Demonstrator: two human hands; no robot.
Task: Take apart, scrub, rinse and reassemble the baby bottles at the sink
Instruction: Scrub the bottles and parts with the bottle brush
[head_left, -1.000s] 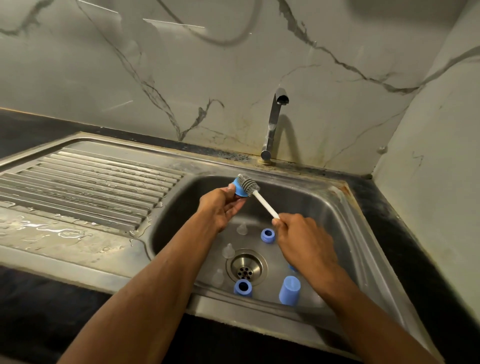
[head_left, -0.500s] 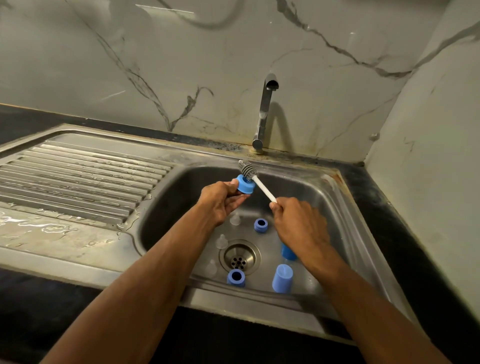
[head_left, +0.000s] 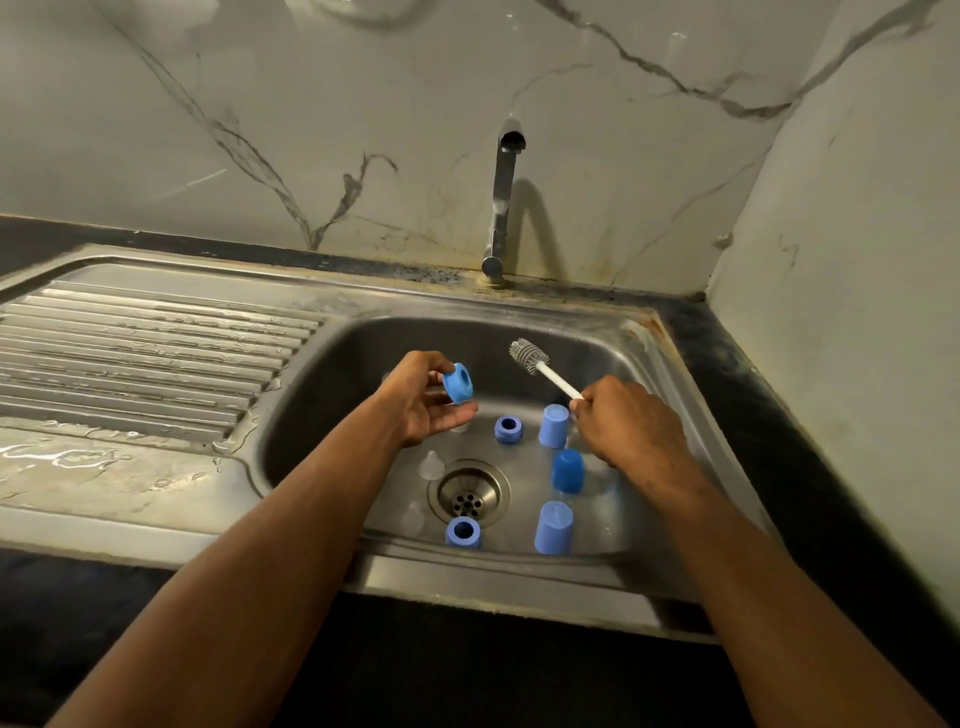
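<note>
Above the round metal drain, the left hand pinches a blue plastic bottle ring while the right hand grips a white grey-bristled brush, probably ready for scrubbing.

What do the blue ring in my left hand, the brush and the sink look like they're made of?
Ring: likely moulded plastic, since it is opaque, matte and evenly blue.
Brush: grey bristles that may be silicone or nylon, on a smooth white handle that is probably plastic.
Sink: looks like stainless steel, brushed grey with soft reflections and rust at one corner.

Blue collar ring held tilted, brush apart.
</note>
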